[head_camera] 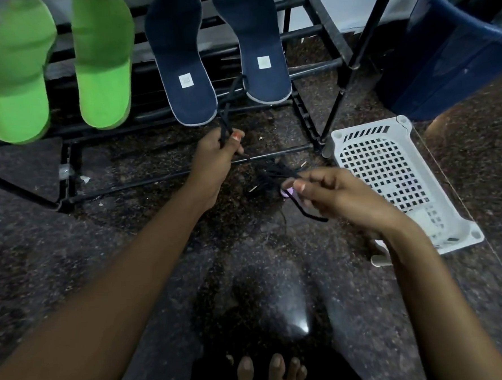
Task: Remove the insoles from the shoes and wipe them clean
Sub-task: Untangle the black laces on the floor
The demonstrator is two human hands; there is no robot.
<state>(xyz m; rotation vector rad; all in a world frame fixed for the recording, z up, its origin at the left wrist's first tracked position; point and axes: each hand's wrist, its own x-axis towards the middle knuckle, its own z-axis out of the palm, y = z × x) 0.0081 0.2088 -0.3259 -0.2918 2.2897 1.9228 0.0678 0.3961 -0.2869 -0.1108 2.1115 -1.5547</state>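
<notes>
**Neatly Propped: Two Pairs of Insoles on the Rack point(316, 69), Laces in Both Hands**

Four insoles leaned heel-down against the bars of the black metal rack, at the top of the head view. On the left stood the first green insole point(17, 80) and, just beside it, the second green insole point(104, 69). Near the centre stood the first navy insole point(180, 62) and the second navy insole point(258, 42), each with a small pale square label near its heel. None of them touched either hand.

The left hand point(215, 159) reached forward, below the navy pair. Its fingers and thumb were curled round a black lace point(227, 115), which ran up from the fist to the rack bars between the two navy heels. The right hand point(341, 196) was held nearer the person, thumb and forefinger pinching a second black lace point(307, 213) whose free end curved out below the knuckles. Between the hands a tangled heap of laces point(269, 175) lay on the dark speckled floor point(129, 241). A small pale lilac object point(287, 192) showed beneath the right thumb; what it was could not be told.

To the right of the right hand, a white perforated plastic basket point(389, 163) sat on the floor close to the foot of the rack. Behind it stood a blue bucket point(441, 49) with a dark liner inside. At the bottom edge, the bare toes point(272, 373) of one foot rested on the floor.
</notes>
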